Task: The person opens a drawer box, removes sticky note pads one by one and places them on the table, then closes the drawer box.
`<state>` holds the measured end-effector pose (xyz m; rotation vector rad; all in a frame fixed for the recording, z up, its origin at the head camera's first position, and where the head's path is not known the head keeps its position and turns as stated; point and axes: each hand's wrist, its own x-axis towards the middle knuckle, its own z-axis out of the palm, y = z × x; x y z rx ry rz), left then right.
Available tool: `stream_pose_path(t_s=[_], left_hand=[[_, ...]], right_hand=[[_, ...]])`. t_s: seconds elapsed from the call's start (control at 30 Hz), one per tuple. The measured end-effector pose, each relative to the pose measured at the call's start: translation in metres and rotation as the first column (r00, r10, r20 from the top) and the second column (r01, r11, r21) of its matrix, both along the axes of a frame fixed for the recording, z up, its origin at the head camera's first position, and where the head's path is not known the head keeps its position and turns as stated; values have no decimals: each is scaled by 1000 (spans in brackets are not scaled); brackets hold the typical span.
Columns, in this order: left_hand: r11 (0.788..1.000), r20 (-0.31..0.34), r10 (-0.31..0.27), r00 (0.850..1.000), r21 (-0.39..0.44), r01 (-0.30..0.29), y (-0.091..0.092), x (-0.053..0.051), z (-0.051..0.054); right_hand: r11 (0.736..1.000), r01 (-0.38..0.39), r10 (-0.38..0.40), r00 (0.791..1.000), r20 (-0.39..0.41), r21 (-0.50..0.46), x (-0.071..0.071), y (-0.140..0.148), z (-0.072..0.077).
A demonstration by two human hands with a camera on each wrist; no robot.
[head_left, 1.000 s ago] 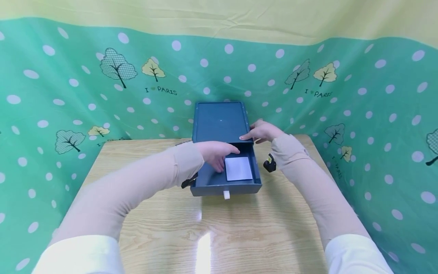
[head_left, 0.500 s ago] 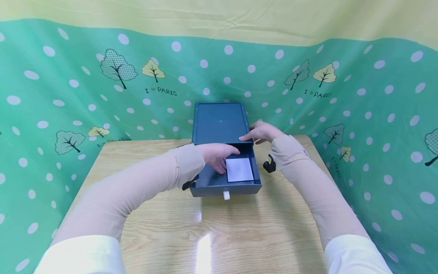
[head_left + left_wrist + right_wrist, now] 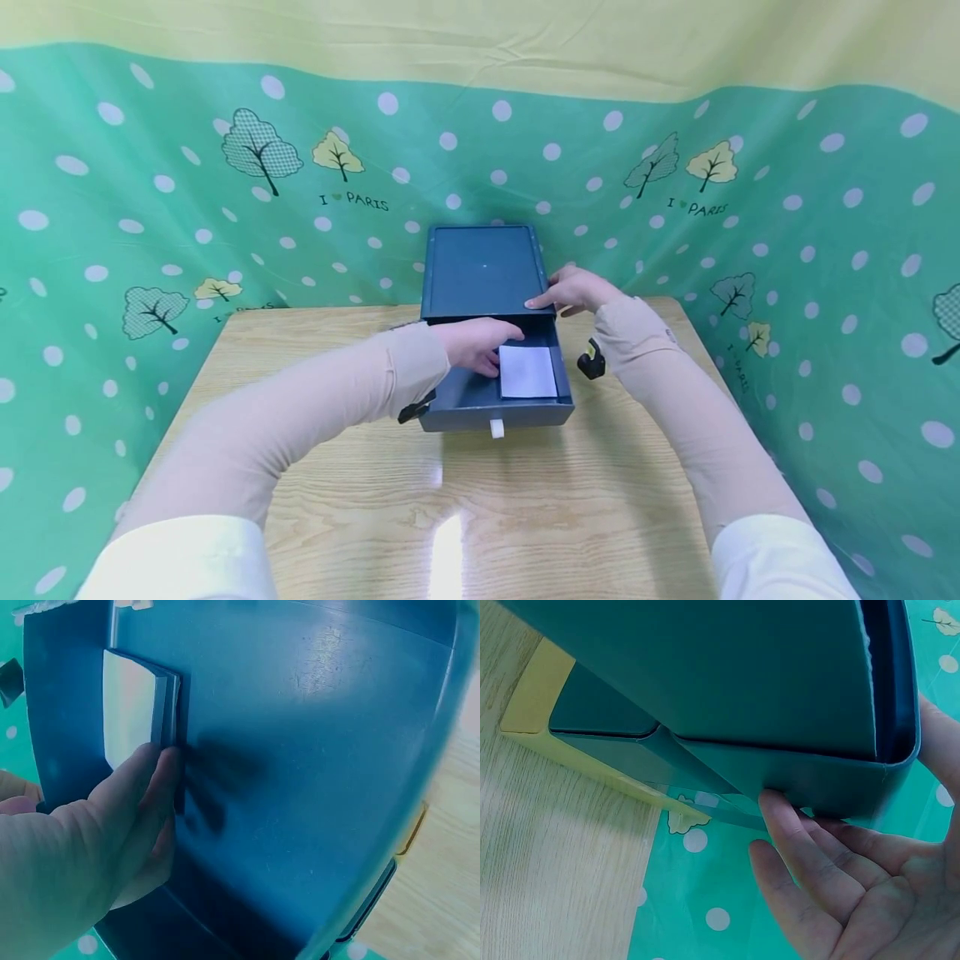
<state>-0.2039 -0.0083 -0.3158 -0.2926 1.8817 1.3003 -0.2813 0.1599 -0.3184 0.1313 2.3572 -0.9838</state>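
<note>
A dark blue drawer box [image 3: 483, 267] stands at the table's back with its drawer [image 3: 495, 419] pulled out and a white pull tab in front. Against the drawer's right wall lies a white square pad-like stack [image 3: 528, 372], its layered edge showing in the left wrist view. Inside the drawer my left hand [image 3: 474, 343] has its fingers [image 3: 161, 769] extended, tips touching the stack's left side. At the box's front right corner my right hand [image 3: 577, 290] holds on, thumb on the top, fingers [image 3: 784, 817] along the side wall; the right wrist view partly hides the thumb.
Below the drawer box, the right wrist view shows a yellow-edged piece [image 3: 536, 697] and a dark panel [image 3: 604, 705] on the wooden table [image 3: 525, 517]. A green dotted curtain [image 3: 360, 142] hangs behind and at both sides.
My left fingers and the white stack have shifted slightly right, toward the drawer's right wall. My right hand stays on the box corner.
</note>
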Motion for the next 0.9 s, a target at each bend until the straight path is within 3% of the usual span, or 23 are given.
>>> stream_pose_path(t_s=[0.43,0.7,0.9], left_hand=[[999,-39,34,999,24,-33,0,-2,2],[999,-76,-36,996,-14,35,3,-3,-1],[990,-126,-109,986,-98,97,4,-3,-6]], right_hand=[[1000,-9,10,1000,-16,27,1,1,-1],[1000,-11,11,1000,-10,15,0,1,-2],[1000,-7,7,1000,-14,1,0,1,-2]])
